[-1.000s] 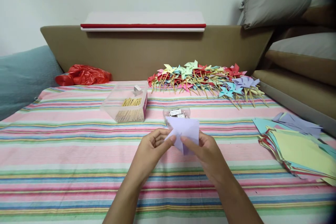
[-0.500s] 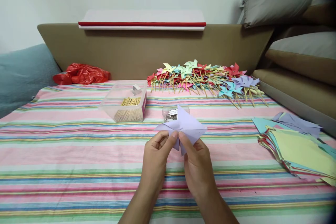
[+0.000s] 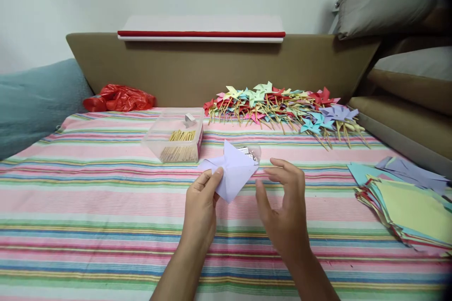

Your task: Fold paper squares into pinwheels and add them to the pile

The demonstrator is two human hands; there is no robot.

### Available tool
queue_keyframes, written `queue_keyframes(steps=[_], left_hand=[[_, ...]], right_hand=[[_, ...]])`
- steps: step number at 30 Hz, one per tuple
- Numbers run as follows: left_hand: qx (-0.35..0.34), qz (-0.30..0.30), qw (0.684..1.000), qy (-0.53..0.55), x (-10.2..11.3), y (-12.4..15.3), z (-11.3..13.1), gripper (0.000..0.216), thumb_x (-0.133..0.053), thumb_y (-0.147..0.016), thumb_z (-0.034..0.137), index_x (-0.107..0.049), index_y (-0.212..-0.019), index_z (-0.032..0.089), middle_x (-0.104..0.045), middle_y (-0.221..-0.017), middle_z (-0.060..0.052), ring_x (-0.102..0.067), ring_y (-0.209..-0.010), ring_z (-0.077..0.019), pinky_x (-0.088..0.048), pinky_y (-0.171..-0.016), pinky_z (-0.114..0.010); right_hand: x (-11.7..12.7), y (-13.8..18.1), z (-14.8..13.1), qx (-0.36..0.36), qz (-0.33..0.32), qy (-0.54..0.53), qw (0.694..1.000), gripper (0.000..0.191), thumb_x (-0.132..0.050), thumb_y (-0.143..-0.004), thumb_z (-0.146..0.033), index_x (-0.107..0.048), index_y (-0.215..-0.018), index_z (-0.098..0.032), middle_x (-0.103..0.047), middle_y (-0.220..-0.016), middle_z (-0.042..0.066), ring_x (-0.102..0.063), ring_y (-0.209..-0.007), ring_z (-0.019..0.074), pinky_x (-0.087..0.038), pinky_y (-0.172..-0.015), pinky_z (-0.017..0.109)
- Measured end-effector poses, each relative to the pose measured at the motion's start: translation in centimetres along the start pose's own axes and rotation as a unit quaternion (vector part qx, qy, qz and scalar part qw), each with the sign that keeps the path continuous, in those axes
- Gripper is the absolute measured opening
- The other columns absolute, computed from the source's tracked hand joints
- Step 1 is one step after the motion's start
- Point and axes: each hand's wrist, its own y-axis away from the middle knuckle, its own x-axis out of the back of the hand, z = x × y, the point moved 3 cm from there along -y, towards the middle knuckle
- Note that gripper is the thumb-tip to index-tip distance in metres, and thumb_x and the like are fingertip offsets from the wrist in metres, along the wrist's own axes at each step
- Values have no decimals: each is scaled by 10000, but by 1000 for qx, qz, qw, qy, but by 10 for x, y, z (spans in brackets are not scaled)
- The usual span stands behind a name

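Observation:
A lilac paper pinwheel point(image 3: 233, 171) without a stick is pinched between the thumb and fingers of my left hand point(image 3: 203, 200). My right hand point(image 3: 286, 202) is off the paper, to its right, with thumb and fingers apart and nothing in them. Just behind the pinwheel sits a small clear round container point(image 3: 254, 152) of tiny metal pieces with a white label, partly hidden by the paper. Further left stands a clear plastic box point(image 3: 155, 134) holding many thin wooden sticks point(image 3: 181, 146) and a small grey item.
Finished pinwheels point(image 3: 268, 103) on sticks lie heaped at the back. Stacked coloured paper sheets point(image 3: 409, 211) and lilac cut paper point(image 3: 411, 171) are at the right. A red plastic bag point(image 3: 123, 99) lies back left. Cushions point(image 3: 409, 80) rise at the right edge.
My right hand has let go of the pinwheel and moved right, its fingers opening. My left hand keeps the paper, which has turned slightly. The view has shifted a little left.

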Motion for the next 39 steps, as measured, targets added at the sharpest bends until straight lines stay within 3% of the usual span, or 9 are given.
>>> queue_keyframes(steps=[3, 7, 14, 18, 22, 39], left_hand=[[-3, -6, 1000, 1, 1, 0, 2, 205, -840, -732, 334, -772, -813, 158, -719, -831, -18, -603, -740, -112, -488, -656, -178], [-16, -20, 999, -28, 1, 1, 3, 216, -837, -730, 336, -724, -731, 153, -662, -736, 3, -546, -675, -104, -446, -621, -188], [-67, -54, 988, -131, -3, 4, 5, 264, -768, -809, 341, -630, -664, 169, -503, -644, 37, -435, -641, -105, -371, -609, -209], [-73, -75, 978, -180, -6, 8, 6, 272, -745, -825, 372, -636, -666, 180, -505, -631, 29, -435, -633, -119, -354, -589, -226], [-71, -90, 972, -206, -8, 10, 6, 289, -740, -824, 394, -628, -660, 184, -494, -606, 31, -433, -608, -123, -346, -577, -237], [-61, -107, 972, -200, -10, 10, 2, 260, -733, -846, 377, -637, -708, 179, -526, -633, 34, -458, -641, -112, -366, -623, -233]], right_hand=[[-1, 1, -6, 118, -76, 85, 986, 271, -646, -881, -143, -638, -1094, -311, -394, -1380, 82, -501, -1215, 277, -470, -984, 496], [-4, 3, -10, 150, -99, 94, 979, 214, -673, -875, -139, -704, -984, -320, -369, -1421, 56, -437, -1308, 319, -470, -984, 508], [-1, 0, -3, -3, -89, -1, 996, 61, -683, -893, -312, -744, -892, -312, -479, -1381, 61, -478, -1283, 304, -435, -999, 519], [-3, 2, 6, -125, -91, -70, 986, 123, -688, -871, -398, -739, -858, -288, -502, -1349, 79, -465, -1309, 312, -379, -1073, 547], [-7, 4, 10, -190, -78, -104, 973, 200, -702, -839, -452, -732, -807, -257, -537, -1273, 92, -479, -1290, 316, -351, -1102, 542], [-16, 8, 5, -257, -18, -177, 950, 209, -718, -825, -401, -656, -741, -220, -549, -1175, 84, -523, -1248, 286, -452, -991, 408]])
